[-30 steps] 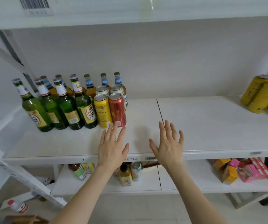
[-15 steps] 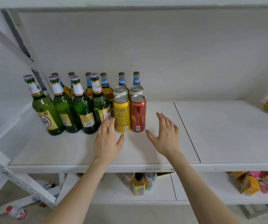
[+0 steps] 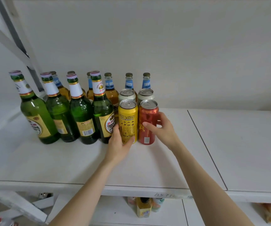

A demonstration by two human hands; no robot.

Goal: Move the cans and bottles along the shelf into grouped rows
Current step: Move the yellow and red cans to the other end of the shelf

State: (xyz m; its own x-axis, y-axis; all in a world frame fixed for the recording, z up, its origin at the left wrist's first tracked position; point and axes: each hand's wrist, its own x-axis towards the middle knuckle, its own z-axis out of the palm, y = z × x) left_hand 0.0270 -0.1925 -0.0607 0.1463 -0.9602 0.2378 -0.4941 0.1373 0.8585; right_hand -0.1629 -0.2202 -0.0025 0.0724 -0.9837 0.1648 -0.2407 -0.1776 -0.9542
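— Where are our hands?
— Both arms reach forward over the white shelf. Our left hand wraps the yellow can low down, and our right hand curls round the red can.
— And the cans?
— We see them upright, side by side, silver-topped, just right of the green beer bottles.
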